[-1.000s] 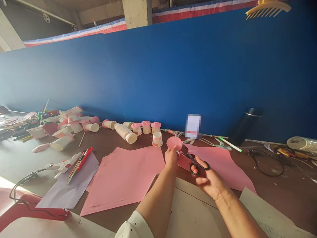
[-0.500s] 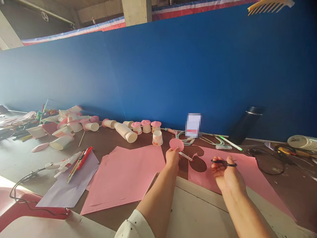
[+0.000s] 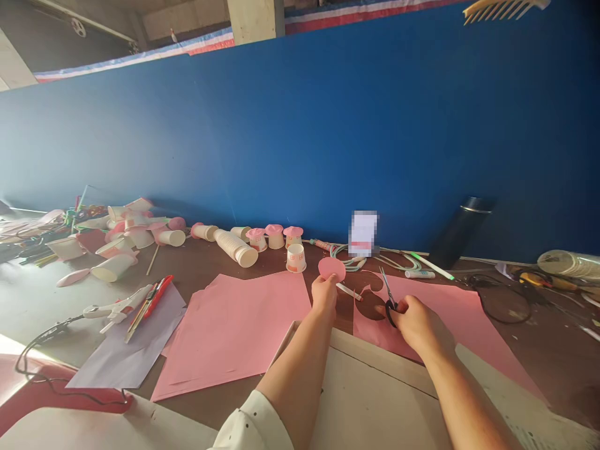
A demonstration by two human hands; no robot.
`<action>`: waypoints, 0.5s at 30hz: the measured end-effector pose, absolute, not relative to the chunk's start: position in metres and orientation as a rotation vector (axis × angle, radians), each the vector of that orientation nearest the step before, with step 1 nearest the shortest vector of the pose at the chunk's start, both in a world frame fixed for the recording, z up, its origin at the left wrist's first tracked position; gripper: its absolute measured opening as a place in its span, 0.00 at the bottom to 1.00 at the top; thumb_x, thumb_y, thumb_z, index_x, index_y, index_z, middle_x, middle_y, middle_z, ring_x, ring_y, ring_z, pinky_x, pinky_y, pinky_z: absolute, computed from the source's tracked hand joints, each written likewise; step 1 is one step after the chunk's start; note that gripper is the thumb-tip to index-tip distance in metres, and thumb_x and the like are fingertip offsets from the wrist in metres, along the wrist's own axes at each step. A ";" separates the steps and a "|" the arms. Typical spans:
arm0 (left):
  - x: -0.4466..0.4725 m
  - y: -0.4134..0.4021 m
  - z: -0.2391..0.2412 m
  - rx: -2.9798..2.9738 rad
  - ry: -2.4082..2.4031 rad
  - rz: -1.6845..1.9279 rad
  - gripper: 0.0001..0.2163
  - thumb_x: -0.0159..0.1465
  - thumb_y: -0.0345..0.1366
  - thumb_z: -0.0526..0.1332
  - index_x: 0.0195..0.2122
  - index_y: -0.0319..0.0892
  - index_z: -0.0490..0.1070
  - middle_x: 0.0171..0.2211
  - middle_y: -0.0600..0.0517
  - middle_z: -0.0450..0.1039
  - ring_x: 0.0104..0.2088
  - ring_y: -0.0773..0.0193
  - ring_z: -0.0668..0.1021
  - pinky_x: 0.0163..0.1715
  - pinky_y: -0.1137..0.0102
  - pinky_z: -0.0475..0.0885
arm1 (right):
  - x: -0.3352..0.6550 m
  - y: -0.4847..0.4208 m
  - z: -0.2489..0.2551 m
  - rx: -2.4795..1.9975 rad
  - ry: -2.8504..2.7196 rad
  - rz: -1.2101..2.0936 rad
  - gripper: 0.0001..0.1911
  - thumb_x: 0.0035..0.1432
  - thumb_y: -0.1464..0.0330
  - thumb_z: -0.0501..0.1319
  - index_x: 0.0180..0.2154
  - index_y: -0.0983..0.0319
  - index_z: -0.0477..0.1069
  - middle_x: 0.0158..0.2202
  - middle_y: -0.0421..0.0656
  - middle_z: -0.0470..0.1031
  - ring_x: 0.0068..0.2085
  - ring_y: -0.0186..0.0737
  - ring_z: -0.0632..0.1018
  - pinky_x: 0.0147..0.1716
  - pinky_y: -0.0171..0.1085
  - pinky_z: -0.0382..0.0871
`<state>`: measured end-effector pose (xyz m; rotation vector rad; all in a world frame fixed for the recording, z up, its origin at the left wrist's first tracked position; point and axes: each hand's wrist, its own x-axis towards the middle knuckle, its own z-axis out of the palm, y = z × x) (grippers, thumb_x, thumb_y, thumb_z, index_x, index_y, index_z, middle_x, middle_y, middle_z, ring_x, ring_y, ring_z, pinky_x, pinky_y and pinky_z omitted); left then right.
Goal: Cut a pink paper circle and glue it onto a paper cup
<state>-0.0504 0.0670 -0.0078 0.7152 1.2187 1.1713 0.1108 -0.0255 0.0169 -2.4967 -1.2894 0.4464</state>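
My left hand (image 3: 324, 295) pinches a small pink paper circle (image 3: 331, 269) and holds it upright above the brown table. My right hand (image 3: 419, 323) grips black-handled scissors (image 3: 388, 295), blades pointing up and away, over a pink paper sheet (image 3: 450, 319) that has round holes cut out of its left edge. A white pen (image 3: 349, 291) lies on the table between the two hands.
A stack of pink sheets (image 3: 234, 325) lies to the left, with a glue gun (image 3: 117, 307) and a red cutter (image 3: 152, 299) on lilac paper. Paper cups (image 3: 237, 247), some with pink tops, line the blue wall. A black flask (image 3: 457, 231) and cables (image 3: 497, 300) are at the right.
The right hand lowered the cut sheet onto the table, then turned the scissors from flat to blades-up and moved slightly left. The left hand kept the circle nearly still.
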 end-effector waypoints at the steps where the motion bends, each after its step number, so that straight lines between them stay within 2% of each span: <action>1: -0.050 0.067 -0.008 0.721 1.216 1.156 0.07 0.55 0.33 0.62 0.25 0.40 0.64 0.17 0.59 0.56 0.16 0.75 0.57 0.18 0.75 0.49 | 0.112 -0.026 0.017 -2.523 -1.310 0.453 0.23 0.49 0.42 0.55 0.30 0.55 0.66 0.30 0.44 0.77 0.30 0.49 0.77 0.26 0.42 0.64; 7: -0.049 0.063 -0.003 0.653 1.115 1.104 0.08 0.54 0.33 0.65 0.26 0.38 0.66 0.18 0.57 0.59 0.17 0.76 0.60 0.17 0.78 0.53 | 0.112 -0.027 0.015 -2.521 -1.334 0.430 0.19 0.47 0.46 0.61 0.28 0.55 0.68 0.28 0.46 0.77 0.32 0.50 0.78 0.29 0.43 0.66; 15: -0.048 0.063 -0.004 0.553 0.967 1.112 0.12 0.49 0.34 0.70 0.27 0.37 0.67 0.21 0.56 0.61 0.20 0.76 0.63 0.17 0.79 0.55 | 0.112 -0.027 0.012 -2.376 -1.321 0.292 0.20 0.38 0.48 0.67 0.25 0.56 0.70 0.30 0.50 0.78 0.30 0.54 0.79 0.28 0.48 0.69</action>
